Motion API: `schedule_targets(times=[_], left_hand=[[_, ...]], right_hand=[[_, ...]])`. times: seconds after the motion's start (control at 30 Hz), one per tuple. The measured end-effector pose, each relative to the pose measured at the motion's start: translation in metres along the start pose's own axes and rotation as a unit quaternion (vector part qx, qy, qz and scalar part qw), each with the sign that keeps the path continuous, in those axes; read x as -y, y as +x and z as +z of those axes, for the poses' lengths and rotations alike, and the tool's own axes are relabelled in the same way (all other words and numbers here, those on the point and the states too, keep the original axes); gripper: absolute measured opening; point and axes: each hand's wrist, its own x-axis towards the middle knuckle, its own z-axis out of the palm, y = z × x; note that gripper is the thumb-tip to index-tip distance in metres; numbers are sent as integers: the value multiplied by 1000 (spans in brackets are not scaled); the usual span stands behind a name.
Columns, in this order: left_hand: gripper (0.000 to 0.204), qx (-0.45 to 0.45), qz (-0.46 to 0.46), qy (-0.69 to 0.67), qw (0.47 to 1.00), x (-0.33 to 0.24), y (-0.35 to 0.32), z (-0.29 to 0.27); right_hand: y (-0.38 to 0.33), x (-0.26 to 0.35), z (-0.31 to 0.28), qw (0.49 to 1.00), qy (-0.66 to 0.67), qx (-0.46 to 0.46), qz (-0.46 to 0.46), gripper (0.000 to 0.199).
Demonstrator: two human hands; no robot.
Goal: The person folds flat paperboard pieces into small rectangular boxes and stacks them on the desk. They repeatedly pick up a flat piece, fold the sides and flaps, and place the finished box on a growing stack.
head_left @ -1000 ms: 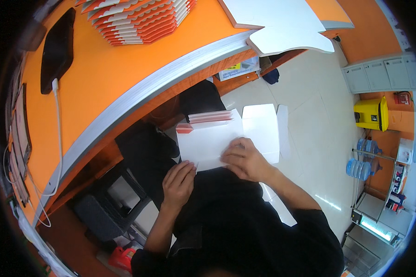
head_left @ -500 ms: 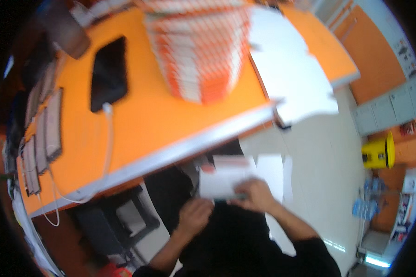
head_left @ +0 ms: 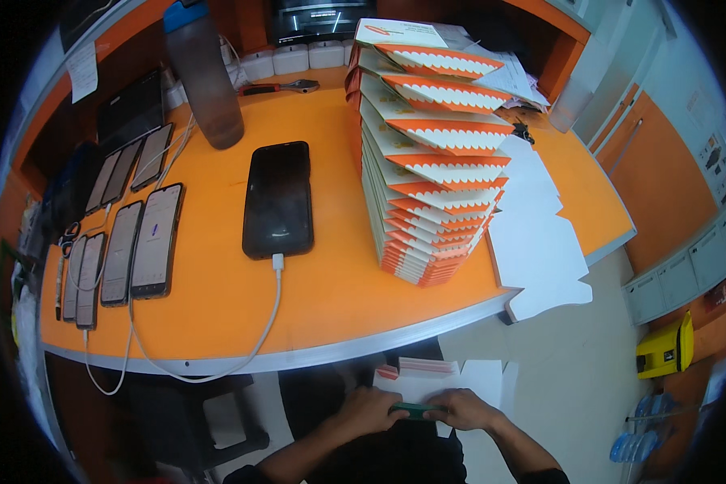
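Observation:
Low in the head view, over my lap, a slim green bar-shaped thing [head_left: 414,411] runs between my hands; its exact kind I cannot tell. My left hand [head_left: 369,411] is closed on its left end, and my right hand [head_left: 463,410] closes on the right end. Beneath and just beyond them lies a white cardboard blank [head_left: 481,379] with cut flaps and a strip of orange print. The lower part of the blank is hidden by my hands. On the orange table ahead stands a tall stack of orange and white folded cardboard cartons [head_left: 436,202].
More flat white blanks [head_left: 536,242] overhang the right table edge [head_left: 363,335]. A black phone [head_left: 277,202] charges by a white cable. Several phones [head_left: 157,242] line the left side, with a bottle [head_left: 206,89] and an adjustable wrench [head_left: 282,87] behind. A yellow bin [head_left: 665,347] stands right.
The view has tilted up, showing more of the table. My left hand, earlier apart from the green thing at the blank's left edge, has come right and grips its left end.

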Motion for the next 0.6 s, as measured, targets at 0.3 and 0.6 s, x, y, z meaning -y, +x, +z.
schedule_targets(times=[0.3,0.6], left_hand=[[45,-50,-64,-5,997,1,17,10],[43,-66,-70,-63,993,-1,19,15]], right_hand=[[2,-11,11,980,7,-197,31,56],[10,-28,10,983,-18,-175,53,74]])
